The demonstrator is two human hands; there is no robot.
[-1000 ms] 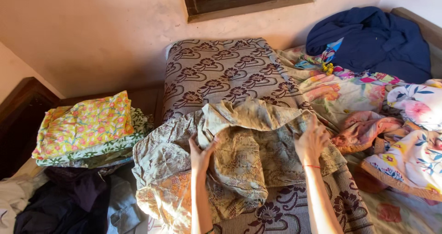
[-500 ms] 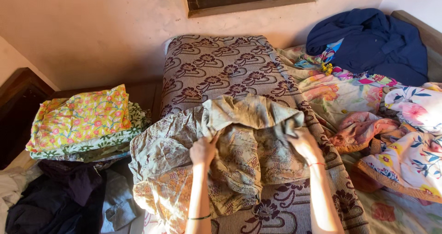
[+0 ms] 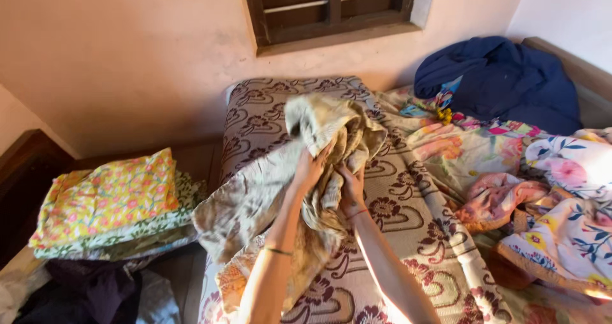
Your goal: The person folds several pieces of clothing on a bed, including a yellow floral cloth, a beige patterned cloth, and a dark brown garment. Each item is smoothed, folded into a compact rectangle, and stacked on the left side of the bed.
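Both hands are bunched into the same beige cloth (image 3: 319, 171) here: left hand (image 3: 310, 169) clamped on a fold, right hand (image 3: 351, 187) gripping right beside it, so the 2 are close together. The cloth is lifted over the bed (image 3: 408, 235), its lower part trailing off the left edge. Folded stack (image 3: 108, 203) sits off to the left, blue garment (image 3: 503, 81) heaped top right.
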